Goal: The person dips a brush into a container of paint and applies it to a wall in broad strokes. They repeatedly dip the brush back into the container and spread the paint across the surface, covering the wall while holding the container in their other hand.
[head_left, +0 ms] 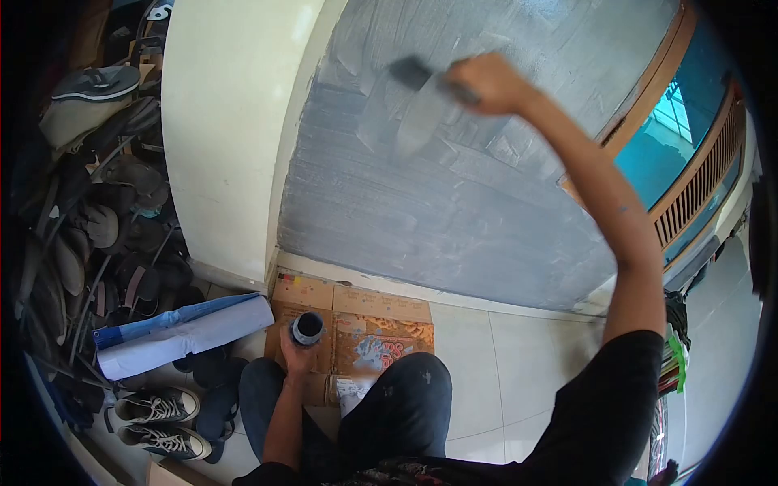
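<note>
My right hand (pixel 486 83) is raised in front of the grey wall (pixel 381 202), its fingers wrapped round the handle of a scraper (pixel 412 73). The scraper's dark blade points left and is blurred. Whether the blade touches the wall, I cannot tell. Low down, my left hand (pixel 300 350) holds a dark cup (pixel 308 328) upright above the cardboard (pixel 348 304). The cup's mouth faces up, and its contents look dark. Streaks and lighter patches mark the wall's grey surface.
A cream pillar (pixel 235 130) borders the wall on the left. Beyond it is a rack of shoes and caps (pixel 105 223). A rolled white and blue sheet (pixel 186 336) and sneakers (pixel 162 405) lie on the floor. A wood-framed window (pixel 673 121) is at the right.
</note>
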Demonstrator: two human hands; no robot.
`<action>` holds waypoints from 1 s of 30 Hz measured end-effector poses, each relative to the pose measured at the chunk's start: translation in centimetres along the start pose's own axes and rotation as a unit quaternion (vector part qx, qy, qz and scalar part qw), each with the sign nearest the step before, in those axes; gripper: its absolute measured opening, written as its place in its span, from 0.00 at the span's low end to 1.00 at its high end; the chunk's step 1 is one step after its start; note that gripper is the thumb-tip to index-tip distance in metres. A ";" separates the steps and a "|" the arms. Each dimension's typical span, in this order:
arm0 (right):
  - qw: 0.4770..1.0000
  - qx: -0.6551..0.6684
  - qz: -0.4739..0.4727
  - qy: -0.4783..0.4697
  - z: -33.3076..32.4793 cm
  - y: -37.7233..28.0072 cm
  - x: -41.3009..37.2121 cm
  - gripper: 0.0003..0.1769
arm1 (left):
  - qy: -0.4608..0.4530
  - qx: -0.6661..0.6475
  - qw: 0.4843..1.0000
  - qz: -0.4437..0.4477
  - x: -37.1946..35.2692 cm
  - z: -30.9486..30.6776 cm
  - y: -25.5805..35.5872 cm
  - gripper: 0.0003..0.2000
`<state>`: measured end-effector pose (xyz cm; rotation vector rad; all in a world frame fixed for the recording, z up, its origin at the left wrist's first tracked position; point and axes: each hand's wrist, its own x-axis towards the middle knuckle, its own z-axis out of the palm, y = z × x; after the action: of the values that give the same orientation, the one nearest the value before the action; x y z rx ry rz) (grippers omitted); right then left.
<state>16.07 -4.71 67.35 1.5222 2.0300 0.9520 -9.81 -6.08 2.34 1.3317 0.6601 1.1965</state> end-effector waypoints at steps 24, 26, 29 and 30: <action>0.981 0.070 -0.121 -0.136 12.4 -18.9 -1.0 0.09 | 0.007 0.018 1.000 0.015 -1.2 -0.5 -1.4 0.30; 0.976 0.112 -0.124 -0.137 11.5 -19.4 0.3 0.09 | 0.004 -0.007 1.000 0.013 -0.9 -0.4 -1.6 0.32; 0.975 0.150 -0.135 -0.098 12.1 -18.0 2.5 0.09 | -0.009 0.072 0.997 0.017 -0.8 -0.6 -2.3 0.35; 0.978 0.140 -0.147 -0.050 12.6 -16.7 3.7 0.09 | -0.006 0.072 0.997 0.016 -0.6 -0.7 -2.4 0.35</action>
<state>12.62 -0.59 46.79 1.3157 2.3050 0.4816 -9.97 -5.99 -0.26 1.4730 0.7293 1.1831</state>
